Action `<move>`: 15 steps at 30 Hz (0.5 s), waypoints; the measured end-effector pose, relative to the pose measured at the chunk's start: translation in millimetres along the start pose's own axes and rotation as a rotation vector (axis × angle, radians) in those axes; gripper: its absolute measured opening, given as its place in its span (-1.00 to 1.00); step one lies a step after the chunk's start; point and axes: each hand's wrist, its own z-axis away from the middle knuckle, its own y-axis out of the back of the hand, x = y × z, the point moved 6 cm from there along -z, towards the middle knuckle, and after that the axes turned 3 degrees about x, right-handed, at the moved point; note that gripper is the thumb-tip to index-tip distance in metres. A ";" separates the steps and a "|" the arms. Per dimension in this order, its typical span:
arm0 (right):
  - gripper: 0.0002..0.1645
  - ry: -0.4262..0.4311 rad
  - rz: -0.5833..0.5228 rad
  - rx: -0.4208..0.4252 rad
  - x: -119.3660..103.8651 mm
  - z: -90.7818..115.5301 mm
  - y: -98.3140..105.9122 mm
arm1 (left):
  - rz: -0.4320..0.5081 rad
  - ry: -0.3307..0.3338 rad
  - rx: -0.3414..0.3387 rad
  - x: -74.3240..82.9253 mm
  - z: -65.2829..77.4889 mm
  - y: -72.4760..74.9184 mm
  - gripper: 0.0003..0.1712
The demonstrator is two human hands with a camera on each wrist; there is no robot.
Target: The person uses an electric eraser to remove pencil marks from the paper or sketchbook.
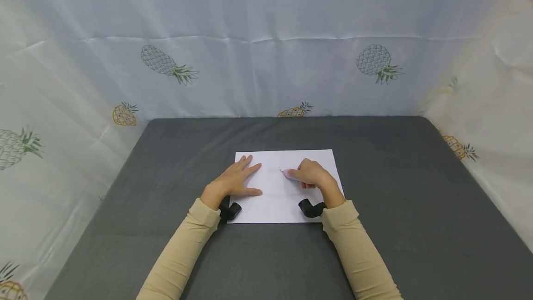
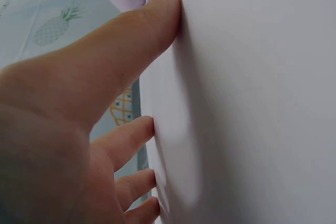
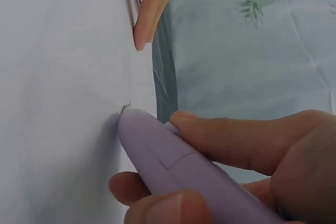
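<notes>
A white sheet of paper point(image 1: 270, 207) lies on the dark tabletop. On its left part my left hand point(image 1: 237, 179) rests with fingers spread, the thumb and fingertips touching the sheet. My right hand point(image 1: 314, 173) grips a lavender utility knife point(image 3: 184, 166) over the right half. One finger lies at the small slider point(image 3: 171, 127) on the knife's side. The knife's short metallic tip point(image 3: 126, 108) meets the paper beside a small dark mark. In the left wrist view the knife shows just beyond my left thumb point(image 2: 131, 38).
A dark grey cloth point(image 1: 166, 165) covers the table around the sheet. White curtains point(image 1: 258, 73) with pineapple prints hang behind and at both sides. Black devices point(image 1: 311, 208) sit at both wrists, low over the paper's near edge.
</notes>
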 end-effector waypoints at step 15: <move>-0.43 -0.007 -0.052 -0.011 1.8 -4.9 -2.8 | -0.003 0.000 -0.002 0.1 0.8 0.8 -0.03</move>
